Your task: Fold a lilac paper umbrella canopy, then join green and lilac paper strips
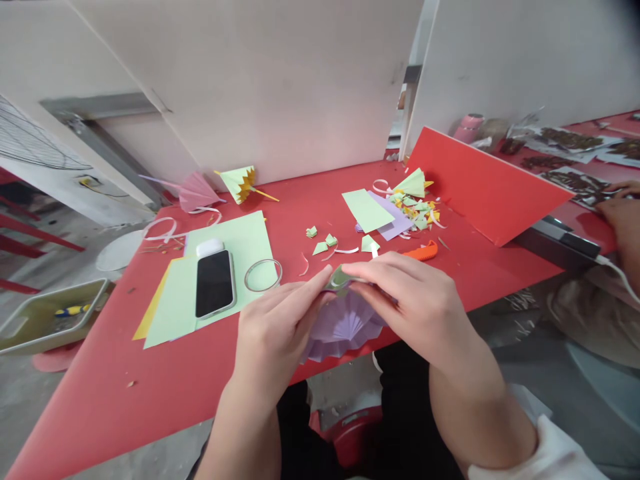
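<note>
My left hand (273, 327) and my right hand (415, 300) meet over the near edge of the red table (125, 387). Both pinch a pleated purple paper fan (343, 327) with a small green folded piece (340, 277) at its top. The fan spreads downward between my palms. Fingers of both hands are pressed together on the paper.
A phone (215, 283) and white earbud case (210, 247) lie on light green sheets (235, 250), beside a clear tape ring (263, 275). Paper scraps (415, 210), an orange cutter (423, 251), folded pink (197, 192) and green (240, 182) fans sit farther back. Another person's hand (623, 213) is at the right.
</note>
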### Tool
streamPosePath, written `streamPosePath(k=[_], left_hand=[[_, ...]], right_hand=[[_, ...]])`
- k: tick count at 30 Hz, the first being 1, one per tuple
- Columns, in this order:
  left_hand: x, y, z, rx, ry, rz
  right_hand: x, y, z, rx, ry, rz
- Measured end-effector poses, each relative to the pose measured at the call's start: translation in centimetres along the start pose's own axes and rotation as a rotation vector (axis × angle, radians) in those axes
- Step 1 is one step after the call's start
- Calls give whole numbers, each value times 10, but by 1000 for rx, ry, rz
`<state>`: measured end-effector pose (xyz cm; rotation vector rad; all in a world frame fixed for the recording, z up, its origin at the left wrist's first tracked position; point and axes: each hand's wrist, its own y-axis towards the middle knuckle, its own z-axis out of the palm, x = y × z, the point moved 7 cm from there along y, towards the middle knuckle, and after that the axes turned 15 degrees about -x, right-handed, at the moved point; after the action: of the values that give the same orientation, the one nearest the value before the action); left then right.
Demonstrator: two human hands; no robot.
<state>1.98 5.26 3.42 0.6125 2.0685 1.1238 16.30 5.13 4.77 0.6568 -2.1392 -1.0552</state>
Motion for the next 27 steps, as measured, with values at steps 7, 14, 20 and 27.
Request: streamPosePath(k=[7,14,20,27], left_hand=[[-1,0,0,5,16,2],[-1,-1,0,22,-10,1],[1,-1,-1,24,8,-32],[3,1,-1,56,-14,-92]], right_hand=[[-1,1,-3,-39,-13,6],[-1,3,-5,-66,-13,46],[-4,3,-6,-61,24,71],[-7,5,-11,-97,13,89]])
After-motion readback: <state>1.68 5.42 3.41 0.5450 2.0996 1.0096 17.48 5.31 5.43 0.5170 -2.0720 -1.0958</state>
